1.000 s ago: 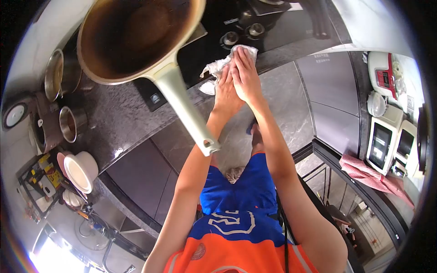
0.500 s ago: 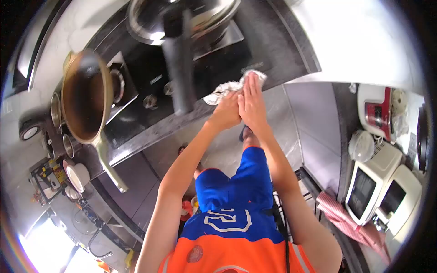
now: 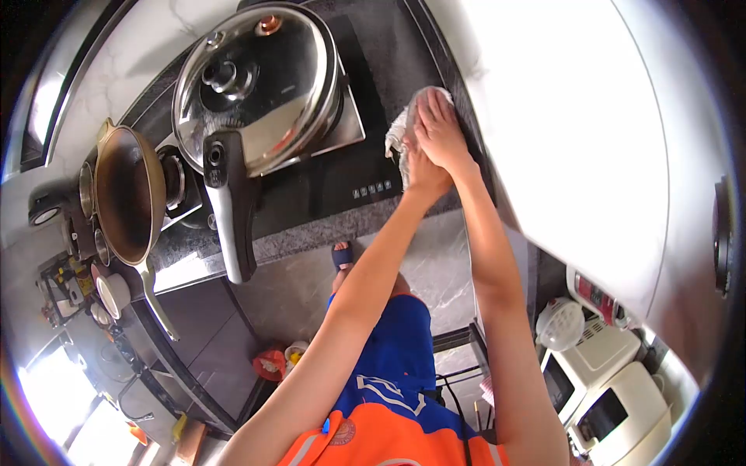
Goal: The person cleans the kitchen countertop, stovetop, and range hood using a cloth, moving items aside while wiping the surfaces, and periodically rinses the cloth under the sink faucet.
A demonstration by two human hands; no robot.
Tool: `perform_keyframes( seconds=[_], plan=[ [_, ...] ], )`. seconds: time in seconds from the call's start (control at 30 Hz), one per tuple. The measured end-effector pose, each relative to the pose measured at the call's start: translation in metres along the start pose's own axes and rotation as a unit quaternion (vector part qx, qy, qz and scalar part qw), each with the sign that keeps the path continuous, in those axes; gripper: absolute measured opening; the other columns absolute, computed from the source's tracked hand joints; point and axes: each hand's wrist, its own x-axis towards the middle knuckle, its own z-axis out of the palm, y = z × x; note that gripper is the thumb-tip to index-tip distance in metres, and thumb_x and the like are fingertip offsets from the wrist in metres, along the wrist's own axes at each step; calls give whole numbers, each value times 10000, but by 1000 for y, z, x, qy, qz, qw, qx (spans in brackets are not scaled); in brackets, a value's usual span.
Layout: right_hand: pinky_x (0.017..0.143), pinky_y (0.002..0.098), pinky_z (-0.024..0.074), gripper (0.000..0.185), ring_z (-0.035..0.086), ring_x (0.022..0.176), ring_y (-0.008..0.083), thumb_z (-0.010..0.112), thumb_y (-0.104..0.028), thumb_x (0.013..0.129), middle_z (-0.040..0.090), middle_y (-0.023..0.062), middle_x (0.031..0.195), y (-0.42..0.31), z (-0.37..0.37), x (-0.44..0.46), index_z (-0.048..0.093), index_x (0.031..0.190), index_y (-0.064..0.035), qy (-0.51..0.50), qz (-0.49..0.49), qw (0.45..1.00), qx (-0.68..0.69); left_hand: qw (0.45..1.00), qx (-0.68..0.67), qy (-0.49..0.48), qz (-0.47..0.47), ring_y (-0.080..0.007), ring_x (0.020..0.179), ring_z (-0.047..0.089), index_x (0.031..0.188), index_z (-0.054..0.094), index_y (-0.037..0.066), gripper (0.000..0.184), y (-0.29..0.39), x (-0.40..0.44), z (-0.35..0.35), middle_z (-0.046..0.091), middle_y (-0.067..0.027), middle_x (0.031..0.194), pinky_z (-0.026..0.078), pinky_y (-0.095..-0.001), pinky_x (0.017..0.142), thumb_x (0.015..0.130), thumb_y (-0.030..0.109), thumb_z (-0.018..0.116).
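A crumpled white cloth (image 3: 395, 138) lies on the dark counter at the right end of the black glass hob (image 3: 326, 182). My right hand (image 3: 441, 133) rests flat on the cloth, its fingers stretched towards the counter's right edge. Just beneath and to the left is my left hand (image 3: 426, 172), also against the cloth; its fingers are mostly covered by the right hand. To the left of both hands, a large pan with a shiny lid (image 3: 264, 85) stands on a burner, its long black-and-grey handle (image 3: 225, 225) pointing towards me over the counter's front edge.
A brown-lined frying pan (image 3: 128, 194) leans at the left burner, its pale handle jutting past the counter edge. At right is a tall white surface (image 3: 559, 116). Below it stand white appliances (image 3: 590, 365) and a plastic container (image 3: 561, 325). A red bag (image 3: 269, 363) is on the floor.
Both hands and the cloth have moved right and away from the counter's front edge, into the corner by the white surface. The view has shifted, showing more of the lidded pan.
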Motion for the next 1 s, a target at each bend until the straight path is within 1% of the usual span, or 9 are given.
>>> perform_keyframes(
  seconds=[0.13,0.33,0.4,0.43,0.6,0.8,0.87,0.9,1.0],
  plan=[
    [1149,485,168,569,202,1413,343,455,-353,913,254,186,1517,5,17,67,408,1403,-69,-15,8,1000,-10,994,84,42,-49,-365,1376,253,1461,306,121,734,-29,59,-14,300,-150,1499,221,-581,1069,850,452,543],
    [1162,469,111,670,123,1435,336,484,-445,875,183,165,1544,33,43,175,368,1432,-90,-29,-19,999,22,986,116,92,-80,-390,1378,232,1467,288,105,779,-73,145,-15,295,-152,1502,185,-579,1082,833,475,552],
    [1162,468,106,735,105,1438,338,504,-497,850,195,168,1540,42,50,217,350,1441,-89,-35,-12,999,12,953,-58,297,-34,-402,1374,230,1456,303,86,766,-91,178,-23,301,-155,1499,142,-603,1078,837,466,547],
    [1162,470,103,750,108,1437,347,508,-511,843,191,178,1539,42,54,235,348,1442,-89,-31,-17,999,15,976,27,205,-63,-405,1376,223,1433,331,64,742,-107,199,-11,302,-162,1497,103,-641,1060,834,438,556],
    [1162,472,93,797,131,1423,392,503,-579,831,203,229,1521,50,60,301,341,1444,-96,-41,-32,999,-13,951,-38,304,-44,-414,1395,193,1410,365,58,736,-139,253,-13,322,-175,1486,79,-676,1053,819,448,565],
    [1150,489,116,824,154,1412,404,512,-603,812,213,232,1518,60,67,323,353,1436,-90,11,-81,996,28,939,134,314,-46,-443,1379,205,1401,368,36,790,-151,271,-2,351,-204,1459,107,-679,1045,774,451,608],
    [1144,506,117,804,159,1411,405,510,-583,813,219,219,1520,55,65,317,359,1434,-96,7,-80,997,15,954,-21,299,-32,-431,1376,217,1395,371,29,799,-154,267,-6,350,-209,1456,139,-618,1075,767,462,609],
    [1138,522,119,784,164,1409,406,508,-564,815,224,206,1522,50,64,299,364,1433,-102,-11,-68,998,0,940,102,321,-49,-397,1371,247,1391,379,38,723,-145,253,-5,356,-201,1450,190,-545,1089,816,435,564],
    [1137,522,138,694,180,1410,385,495,-473,843,238,175,1525,33,56,235,381,1427,-117,-38,-68,997,-28,959,17,274,-72,-376,1363,270,1389,382,44,666,-108,194,4,366,-193,1442,220,-521,1079,842,389,539]
  ],
)
